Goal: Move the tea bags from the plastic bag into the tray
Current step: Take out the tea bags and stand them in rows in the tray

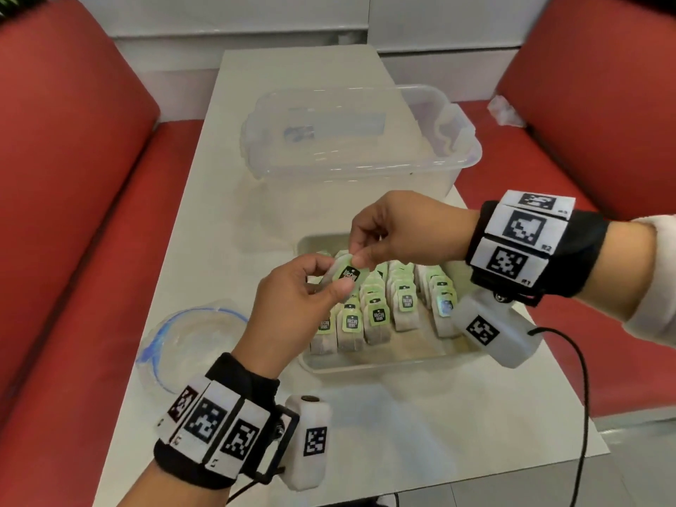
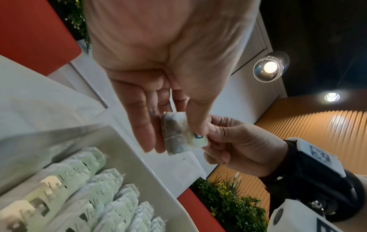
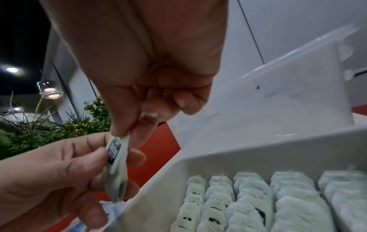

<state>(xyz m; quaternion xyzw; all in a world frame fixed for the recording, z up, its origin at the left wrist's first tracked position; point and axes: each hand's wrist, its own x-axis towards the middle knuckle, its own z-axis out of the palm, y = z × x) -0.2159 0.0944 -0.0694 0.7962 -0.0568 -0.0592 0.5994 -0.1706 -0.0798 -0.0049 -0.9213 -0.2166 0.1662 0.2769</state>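
Observation:
Both hands hold one tea bag (image 1: 342,278) with a green and black tag above the left end of the white tray (image 1: 384,364). My left hand (image 1: 333,276) pinches its lower part between thumb and fingers. My right hand (image 1: 359,252) pinches its top edge. In the left wrist view the tea bag (image 2: 178,136) looks thick, so it may be a thin stack. The right wrist view shows the tea bag (image 3: 117,164) edge-on beside the tray's wall (image 3: 258,141). Several rows of tea bags (image 1: 398,309) stand upright in the tray. The clear plastic bag (image 1: 190,338) with a blue zip lies left of the tray.
A large clear plastic box (image 1: 358,140) stands behind the tray on the white table (image 1: 402,433). Red sofas (image 1: 66,177) flank the table on both sides. A black cable (image 1: 581,397) hangs from my right wrist over the table's right edge.

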